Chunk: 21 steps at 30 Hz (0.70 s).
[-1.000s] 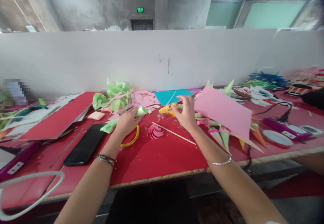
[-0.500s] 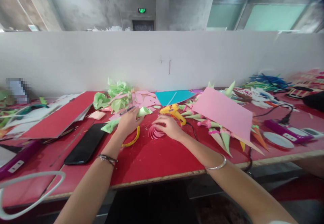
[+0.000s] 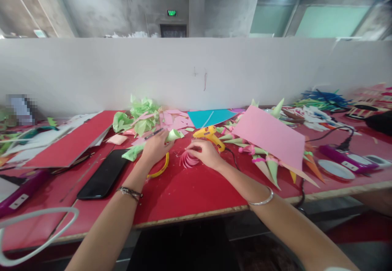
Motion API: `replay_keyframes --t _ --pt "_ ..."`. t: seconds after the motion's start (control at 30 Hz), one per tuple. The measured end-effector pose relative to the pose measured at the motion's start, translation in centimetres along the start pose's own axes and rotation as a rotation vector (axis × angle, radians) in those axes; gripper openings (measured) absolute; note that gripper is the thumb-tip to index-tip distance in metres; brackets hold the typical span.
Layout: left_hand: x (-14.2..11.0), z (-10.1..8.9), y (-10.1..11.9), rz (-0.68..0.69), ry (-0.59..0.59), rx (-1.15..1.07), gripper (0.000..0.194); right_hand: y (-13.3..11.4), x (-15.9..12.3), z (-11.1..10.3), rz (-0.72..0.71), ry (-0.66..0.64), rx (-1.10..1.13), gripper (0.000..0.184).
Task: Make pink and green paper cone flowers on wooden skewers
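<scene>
My left hand (image 3: 155, 145) is closed around a light green paper roll (image 3: 173, 135), whose near end sticks out past my fingers. Crumpled green paper (image 3: 132, 153) shows on the other side of that hand; whether it belongs to the roll I cannot tell. With thumb and fingertips together, my right hand (image 3: 206, 153) pinches a pink paper strip cut into curling fringes (image 3: 189, 159), low over the red tabletop (image 3: 183, 197). Just behind the right hand lies a yellow glue gun (image 3: 210, 134). A yellow ring, perhaps a tape roll (image 3: 161, 171), is partly hidden by my left hand.
A black phone (image 3: 104, 175) lies left, beside red card sheets (image 3: 73, 140). Green tissue (image 3: 143, 109) and pink scraps are piled behind. At right, a pink sheet (image 3: 271, 138) covers several paper cones (image 3: 272, 169), near a purple power strip (image 3: 347, 158) and a white lid (image 3: 336, 169).
My right hand has shifted very slightly, with the fringed strip still in its fingertips. The left hand stays in place on the green roll.
</scene>
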<state>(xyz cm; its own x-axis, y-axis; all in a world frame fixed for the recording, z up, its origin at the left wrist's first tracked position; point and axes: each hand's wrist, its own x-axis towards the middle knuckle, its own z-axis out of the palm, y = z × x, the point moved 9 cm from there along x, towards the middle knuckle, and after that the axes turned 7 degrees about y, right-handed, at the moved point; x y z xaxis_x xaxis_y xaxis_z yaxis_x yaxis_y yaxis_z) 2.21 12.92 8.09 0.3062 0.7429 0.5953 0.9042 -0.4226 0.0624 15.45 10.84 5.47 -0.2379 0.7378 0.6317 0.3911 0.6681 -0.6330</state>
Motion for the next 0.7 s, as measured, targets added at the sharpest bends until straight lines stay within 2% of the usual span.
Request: replay_keyframes --t 0.43,0.7 --pt "-0.05 -0.02 0.16 0.004 0.018 -0.010 0.020 -0.30 -0.05 -0.09 0.006 0.009 0.003 0.007" --pt "-0.05 0.11 0.29 0.019 0.000 -0.022 0.026 -0.12 0.01 0.01 0.009 0.003 -0.001 0.007"
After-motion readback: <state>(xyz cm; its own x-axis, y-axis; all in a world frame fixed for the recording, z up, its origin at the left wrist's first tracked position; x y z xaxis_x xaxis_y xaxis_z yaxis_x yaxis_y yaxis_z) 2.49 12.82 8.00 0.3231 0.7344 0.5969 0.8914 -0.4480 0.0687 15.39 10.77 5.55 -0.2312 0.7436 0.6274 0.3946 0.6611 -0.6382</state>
